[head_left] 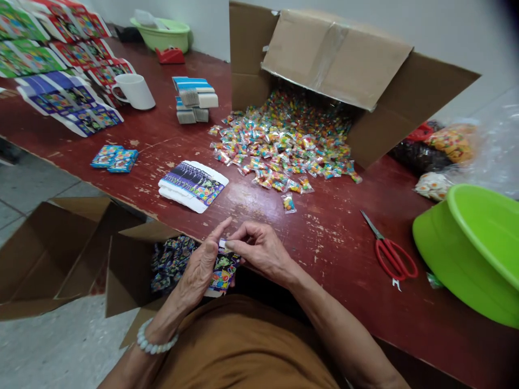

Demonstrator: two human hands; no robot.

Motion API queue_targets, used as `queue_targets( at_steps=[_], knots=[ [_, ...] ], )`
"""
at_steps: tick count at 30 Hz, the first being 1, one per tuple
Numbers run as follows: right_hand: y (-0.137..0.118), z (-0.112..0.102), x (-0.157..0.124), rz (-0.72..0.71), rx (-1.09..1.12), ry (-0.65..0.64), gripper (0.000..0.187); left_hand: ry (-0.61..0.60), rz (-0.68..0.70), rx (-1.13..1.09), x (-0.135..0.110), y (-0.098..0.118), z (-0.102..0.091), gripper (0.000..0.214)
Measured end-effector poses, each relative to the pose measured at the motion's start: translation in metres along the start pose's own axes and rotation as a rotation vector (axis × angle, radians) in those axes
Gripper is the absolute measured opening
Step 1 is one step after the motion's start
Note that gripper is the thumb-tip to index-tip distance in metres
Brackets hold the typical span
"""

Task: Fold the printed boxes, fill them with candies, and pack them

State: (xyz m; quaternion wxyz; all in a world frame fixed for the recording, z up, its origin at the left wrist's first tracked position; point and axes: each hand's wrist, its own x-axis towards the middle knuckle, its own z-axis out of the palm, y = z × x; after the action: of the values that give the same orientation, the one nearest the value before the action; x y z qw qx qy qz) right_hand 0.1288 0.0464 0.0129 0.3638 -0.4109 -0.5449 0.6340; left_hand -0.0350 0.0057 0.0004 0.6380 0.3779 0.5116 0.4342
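Observation:
A small dark purple candy box (pixel 224 270) with a printed cartoon is between my hands, just off the table's front edge. My left hand (pixel 198 267) grips the box along its left side, with one finger stretched up past the top. My right hand (pixel 261 251) pinches the white flap at the top of the box between thumb and fingers. Just beyond lies a fanned stack of flattened purple boxes (pixel 194 185). Small clear bags of colourful candy (pixel 275 151) spill across the table from a tipped cardboard box (pixel 336 56).
Below the table edge at left, an open carton (pixel 128 273) holds many purple packs. Red-handled scissors (pixel 391 254) and a green basin (pixel 466 259) are at right. A white mug (pixel 135 92), blue-topped card stacks (pixel 195 100) and blue packets (pixel 115 158) stand further left.

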Motion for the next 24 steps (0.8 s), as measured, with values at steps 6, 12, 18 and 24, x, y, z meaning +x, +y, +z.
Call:
queue_targets(
  at_steps=[6, 12, 18, 24],
  knots=[
    [0.004, -0.008, -0.005, -0.374, -0.348, -0.086, 0.015, 0.126, -0.001, -0.003, 0.003, -0.004, 0.009, 0.076],
    [0.008, -0.01, -0.004, -0.25, -0.314, 0.06, 0.018, -0.004, -0.046, 0.055, 0.006, -0.002, 0.012, 0.09],
    [0.009, -0.01, -0.003, -0.418, -0.492, 0.085, 0.013, -0.087, -0.031, 0.208, 0.002, 0.003, 0.006, 0.088],
    [0.006, -0.014, 0.001, -0.375, -0.499, 0.044, 0.011, -0.04, 0.056, 0.124, 0.001, -0.004, 0.003, 0.087]
  ],
)
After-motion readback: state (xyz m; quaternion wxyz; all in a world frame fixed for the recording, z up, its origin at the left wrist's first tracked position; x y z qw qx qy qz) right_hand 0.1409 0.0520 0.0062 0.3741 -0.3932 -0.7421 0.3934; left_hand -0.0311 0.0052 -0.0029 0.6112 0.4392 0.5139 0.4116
